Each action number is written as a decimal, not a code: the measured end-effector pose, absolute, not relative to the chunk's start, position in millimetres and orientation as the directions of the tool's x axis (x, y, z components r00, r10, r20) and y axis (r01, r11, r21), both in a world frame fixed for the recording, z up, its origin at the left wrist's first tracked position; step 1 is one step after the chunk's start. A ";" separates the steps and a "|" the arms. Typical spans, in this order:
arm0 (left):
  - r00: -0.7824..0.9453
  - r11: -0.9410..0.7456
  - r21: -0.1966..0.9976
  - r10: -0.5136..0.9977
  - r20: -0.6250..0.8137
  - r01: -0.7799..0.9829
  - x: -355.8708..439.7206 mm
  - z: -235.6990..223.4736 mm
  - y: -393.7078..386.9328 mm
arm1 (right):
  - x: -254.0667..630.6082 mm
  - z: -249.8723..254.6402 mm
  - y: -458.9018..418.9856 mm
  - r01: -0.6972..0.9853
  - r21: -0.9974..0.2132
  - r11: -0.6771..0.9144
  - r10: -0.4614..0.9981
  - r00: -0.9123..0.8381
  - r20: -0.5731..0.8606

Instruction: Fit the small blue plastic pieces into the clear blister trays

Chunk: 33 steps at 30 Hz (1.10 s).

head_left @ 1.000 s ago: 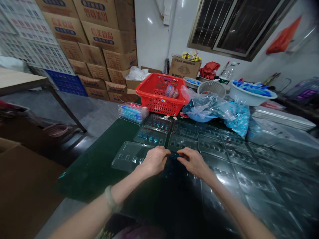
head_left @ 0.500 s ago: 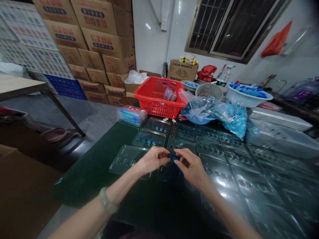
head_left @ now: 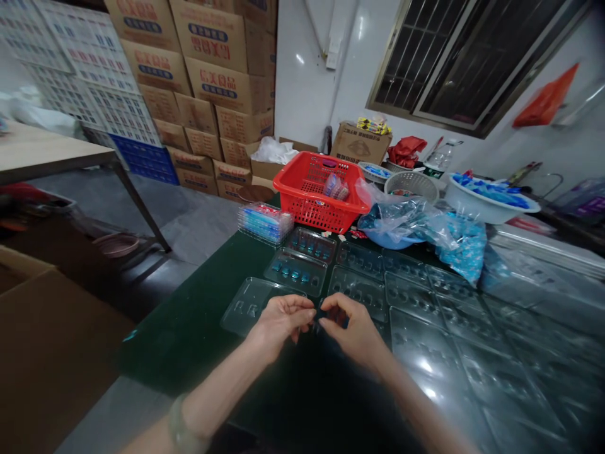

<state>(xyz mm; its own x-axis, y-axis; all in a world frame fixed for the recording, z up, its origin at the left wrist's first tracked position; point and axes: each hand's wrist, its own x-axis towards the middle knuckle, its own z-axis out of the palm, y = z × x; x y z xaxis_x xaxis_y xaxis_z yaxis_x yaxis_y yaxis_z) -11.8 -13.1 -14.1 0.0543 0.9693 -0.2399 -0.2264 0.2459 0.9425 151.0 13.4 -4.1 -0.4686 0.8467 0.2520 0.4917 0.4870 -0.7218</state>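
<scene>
My left hand (head_left: 282, 323) is held over the front of the green table, its thumb and fingers pinched together. Facing it, my right hand (head_left: 353, 328) has thumb and index finger curled close to each other. The fingertips of both hands nearly meet. Whatever they hold is small, dark and mostly hidden. Left of my hands lies a clear plastic blister tray (head_left: 246, 302) with moulded hollows. Behind it, another clear tray (head_left: 295, 270) has several small blue pieces in its hollows, and a further tray (head_left: 309, 244) at the back also holds blue pieces.
Clear trays (head_left: 425, 340) cover the table's right side. At the back stand a stack of filled packs (head_left: 265, 224), a red basket (head_left: 321, 211), a blue-patterned plastic bag (head_left: 460, 246) and a white basin (head_left: 491, 205) of blue pieces. Cartons (head_left: 222, 82) are piled beyond.
The view has turned slightly left. My fingertips, earlier together on a small dark blue piece, now have a narrow gap between the hands.
</scene>
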 end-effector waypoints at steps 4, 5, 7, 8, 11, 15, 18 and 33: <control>-0.111 0.186 0.973 0.973 -0.201 -0.134 -19.3 -7.5 -16.6 | 140.3 -18.8 55.3 0.628 -0.634 0.452 0.891 -0.354 0.284; -0.134 0.174 0.979 0.973 -0.188 -0.109 -21.6 -5.6 -17.9 | 137.4 -23.5 66.0 0.654 -0.610 0.448 0.894 -0.337 0.295; -0.156 0.155 0.986 0.974 -0.163 -0.065 -26.4 -3.4 -20.3 | 132.3 -32.5 83.4 0.683 -0.575 0.452 0.892 -0.335 0.303; -0.163 0.147 0.988 0.975 -0.152 -0.046 -28.9 -3.4 -21.2 | 130.4 -36.4 89.7 0.695 -0.555 0.457 0.889 -0.343 0.304; -0.171 0.137 0.991 0.976 -0.135 -0.002 -35.5 -6.7 -22.1 | 127.3 -44.6 100.0 0.730 -0.489 0.477 0.878 -0.376 0.296; -0.139 0.119 0.991 0.984 -0.109 0.063 -36.5 -11.9 -22.0 | 125.2 -48.7 105.1 0.764 -0.400 0.506 0.862 -0.431 0.267; -0.014 0.042 0.979 0.999 -0.040 0.199 -25.8 -10.6 -24.1 | 121.8 -49.2 107.1 0.782 -0.339 0.522 0.852 -0.462 0.247; 0.346 -0.317 0.551 0.937 0.054 0.772 19.1 -13.5 -29.6 | 182.6 -15.5 42.5 0.729 -0.418 0.543 0.837 -0.423 0.348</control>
